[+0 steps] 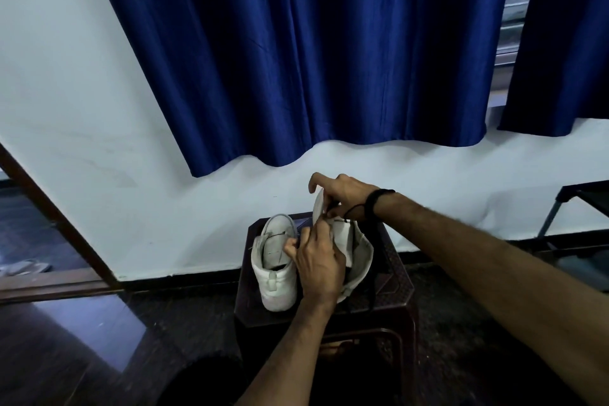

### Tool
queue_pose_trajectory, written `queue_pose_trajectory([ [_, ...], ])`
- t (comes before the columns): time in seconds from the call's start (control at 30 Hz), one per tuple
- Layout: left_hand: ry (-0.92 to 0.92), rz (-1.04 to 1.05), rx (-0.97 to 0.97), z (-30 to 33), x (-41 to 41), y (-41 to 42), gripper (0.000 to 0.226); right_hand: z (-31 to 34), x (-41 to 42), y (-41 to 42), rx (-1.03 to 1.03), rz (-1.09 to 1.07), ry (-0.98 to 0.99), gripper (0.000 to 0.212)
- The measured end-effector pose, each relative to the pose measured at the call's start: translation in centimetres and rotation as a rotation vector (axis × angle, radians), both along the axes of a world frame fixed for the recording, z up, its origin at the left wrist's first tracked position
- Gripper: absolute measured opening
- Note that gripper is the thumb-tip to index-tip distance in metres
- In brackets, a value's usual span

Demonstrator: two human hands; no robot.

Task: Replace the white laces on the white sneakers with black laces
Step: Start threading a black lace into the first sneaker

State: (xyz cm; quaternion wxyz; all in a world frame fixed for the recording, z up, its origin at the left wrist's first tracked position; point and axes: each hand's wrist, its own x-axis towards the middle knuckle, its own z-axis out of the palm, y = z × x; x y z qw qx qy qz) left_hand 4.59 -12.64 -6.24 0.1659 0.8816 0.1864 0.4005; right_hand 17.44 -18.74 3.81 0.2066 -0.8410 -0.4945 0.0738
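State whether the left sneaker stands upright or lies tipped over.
Upright. The left sneaker stands on its sole on the stool, heel toward the camera, opening facing up.

A dark brown plastic stool (393, 277) is standing on the dark floor (82, 356), close to the white wall, and is carrying both white sneakers. The left sneaker (275, 270) is sitting upright on the patterned top, heel toward the camera. The right sneaker (357, 250) is resting just beside it, tilted, its tongue lifted.
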Motion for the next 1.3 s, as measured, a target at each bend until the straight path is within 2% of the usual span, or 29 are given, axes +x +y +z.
queue_pose_trajectory([
  [0.17, -0.081, -0.037, -0.036, -0.2, 0.0, 0.5, 0.026, 0.0, 0.0, 0.4, 0.071, -0.017, 0.089, 0.056],
  [0.43, -0.094, -0.055, -0.055, -0.2, -0.2, 0.9, 0.02, -0.2, 0.3, 1.4, 0.014, 0.027, 0.058, 0.066],
  [0.6, -0.139, -0.057, -0.108, 0.2, -0.5, 0.9, 0.031, -1.4, -0.2, 1.0, 0.067, -0.042, 0.056, 0.068],
  [0.7, -0.141, -0.044, -0.124, 0.1, -0.5, 1.3, 0.031, -2.1, -1.1, 0.3, 0.136, -0.083, -0.105, 0.059],
  [0.77, -0.146, -0.042, -0.151, 0.0, -0.4, 1.5, 0.033, -2.4, -2.4, -0.2, 0.192, -0.155, -0.353, 0.039],
  [0.83, -0.143, -0.034, -0.176, -0.3, -0.4, 1.7, 0.035, -2.7, -3.7, -0.4, 0.103, -0.24, -0.522, 0.017],
  [0.93, -0.109, -0.033, -0.231, -1.0, -0.2, 2.0, 0.024, -3.9, -4.9, 0.0, -0.052, -0.315, -0.545, 0.025],
  [1.1, -0.21, -0.052, -0.238, -0.4, -0.7, 1.7, 0.015, -4.6, -6.0, 1.1, 0.024, -0.408, -0.538, 0.032],
  [1.3, -0.241, -0.007, -0.248, 0.3, -1.1, 1.4, 0.029, -6.0, -6.7, 1.6, 0.082, -0.488, -0.574, 0.045],
])
